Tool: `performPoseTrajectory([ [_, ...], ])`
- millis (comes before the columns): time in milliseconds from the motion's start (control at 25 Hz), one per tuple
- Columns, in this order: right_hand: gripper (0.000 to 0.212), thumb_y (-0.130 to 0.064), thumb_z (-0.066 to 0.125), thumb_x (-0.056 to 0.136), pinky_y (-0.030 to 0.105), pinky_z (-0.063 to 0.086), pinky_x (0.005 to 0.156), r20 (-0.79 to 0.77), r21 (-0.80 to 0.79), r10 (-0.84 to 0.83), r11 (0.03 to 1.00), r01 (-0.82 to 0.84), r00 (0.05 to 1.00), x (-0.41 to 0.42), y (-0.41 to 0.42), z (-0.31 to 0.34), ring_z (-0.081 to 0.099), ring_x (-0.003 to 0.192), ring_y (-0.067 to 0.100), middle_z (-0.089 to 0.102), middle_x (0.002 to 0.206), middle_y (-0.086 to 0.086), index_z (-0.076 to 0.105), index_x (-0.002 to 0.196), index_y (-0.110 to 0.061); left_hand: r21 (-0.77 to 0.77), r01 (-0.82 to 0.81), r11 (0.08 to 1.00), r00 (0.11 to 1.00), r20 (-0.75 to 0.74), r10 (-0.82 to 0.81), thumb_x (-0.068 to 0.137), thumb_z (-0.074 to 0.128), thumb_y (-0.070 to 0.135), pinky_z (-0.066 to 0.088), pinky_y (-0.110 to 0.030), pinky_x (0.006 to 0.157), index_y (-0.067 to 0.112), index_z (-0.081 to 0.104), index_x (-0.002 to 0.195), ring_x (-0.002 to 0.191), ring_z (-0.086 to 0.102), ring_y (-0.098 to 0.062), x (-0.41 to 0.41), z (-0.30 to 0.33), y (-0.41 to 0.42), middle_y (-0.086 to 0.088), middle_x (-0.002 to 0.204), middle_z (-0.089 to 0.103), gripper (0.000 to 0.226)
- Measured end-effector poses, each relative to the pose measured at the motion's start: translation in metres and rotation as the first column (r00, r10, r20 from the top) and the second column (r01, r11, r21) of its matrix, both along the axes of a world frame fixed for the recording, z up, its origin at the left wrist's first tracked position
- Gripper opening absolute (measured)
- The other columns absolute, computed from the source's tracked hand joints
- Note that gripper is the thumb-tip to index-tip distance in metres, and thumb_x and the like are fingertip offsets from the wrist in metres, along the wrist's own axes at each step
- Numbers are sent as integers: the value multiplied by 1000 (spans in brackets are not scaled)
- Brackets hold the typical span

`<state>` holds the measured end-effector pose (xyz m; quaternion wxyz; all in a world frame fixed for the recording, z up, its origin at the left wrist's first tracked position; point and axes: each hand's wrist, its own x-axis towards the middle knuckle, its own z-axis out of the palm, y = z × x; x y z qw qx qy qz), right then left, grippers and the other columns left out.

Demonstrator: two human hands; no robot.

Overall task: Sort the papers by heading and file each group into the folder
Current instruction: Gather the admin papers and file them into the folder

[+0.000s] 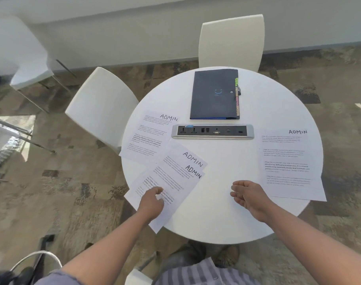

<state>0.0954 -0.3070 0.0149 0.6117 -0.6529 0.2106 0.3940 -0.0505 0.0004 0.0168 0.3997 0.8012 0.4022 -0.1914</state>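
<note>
Four ADMIN papers lie on the round table (222, 219); body text blurs. Two overlapped sheets (175, 177) overhang its near-left edge under the left hand (152, 200), grip unclear. Closed folder (213, 95) sits far. Right hand (248, 195) hovers, loosely curled, over bare tabletop.

Left grip (153, 199) lowered, right grip (248, 194) loosely open

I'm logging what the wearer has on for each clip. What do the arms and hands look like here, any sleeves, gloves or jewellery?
Both forearms are bare up to the frame's lower edge, with no sleeves showing. The left hand and right hand wear no gloves, and no rings, watch or bracelet are visible.
</note>
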Motion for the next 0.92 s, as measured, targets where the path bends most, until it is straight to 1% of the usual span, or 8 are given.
performPoseTrajectory([
  [40,20,-7,67,96,37,56,94,-12,6,12,1000,-12,1000,-9,1,0,68,98,26,66,106,13,63,115,-4,39,39,998,999,-25,-38,98,54,8,41,-36,114,15,51,146,139,48,-22,-11,2,0,-2,152,50,48],
  [120,20,-7,67,96,37,56,92,-23,14,31,999,-31,999,-22,6,0,68,98,26,66,108,14,63,115,-4,68,55,996,998,-38,-52,98,56,8,38,-37,118,15,49,147,142,45,-23,-27,5,4,-3,155,46,50],
  [280,19,-8,68,96,34,55,84,-28,14,46,999,-46,999,-37,26,3,68,99,27,67,110,13,64,114,-4,79,42,996,999,-12,-41,98,57,8,37,-35,116,13,46,149,144,43,-23,-40,11,29,-4,156,44,53],
  [480,20,-10,70,95,33,55,82,-81,-22,55,998,-57,995,-50,79,-1,68,99,26,66,110,13,64,114,-6,76,33,997,999,7,-34,98,60,11,42,-34,109,12,44,151,140,46,-26,-41,0,79,-6,157,42,56],
  [600,22,-11,71,94,33,55,81,-105,-55,26,998,-31,994,-57,119,-5,66,97,26,64,109,12,63,114,-6,41,50,998,999,-19,-49,99,61,16,39,-41,116,14,40,155,147,37,-29,-38,-15,116,-5,159,38,59],
  [680,24,-12,72,93,33,55,80,-95,-97,31,994,-40,995,-60,145,-9,64,93,25,63,111,11,62,114,-8,18,114,993,993,-40,-113,100,59,20,36,-47,119,16,37,157,148,35,-30,-33,-27,138,-4,161,36,61],
  [800,35,-16,72,93,35,54,86,-72,-128,58,990,-67,996,-67,176,-8,62,104,24,60,122,6,58,125,-12,40,203,978,979,-44,-201,98,62,29,42,-47,113,16,40,154,138,44,-32,-23,-37,159,-6,155,39,62],
  [920,52,-19,71,95,39,50,99,-41,-163,145,975,-150,989,-77,196,-1,55,121,23,49,140,-2,49,142,-19,4,164,986,986,-43,-164,99,61,28,45,-41,106,13,40,152,128,48,-31,-10,-41,171,-12,152,33,59],
])
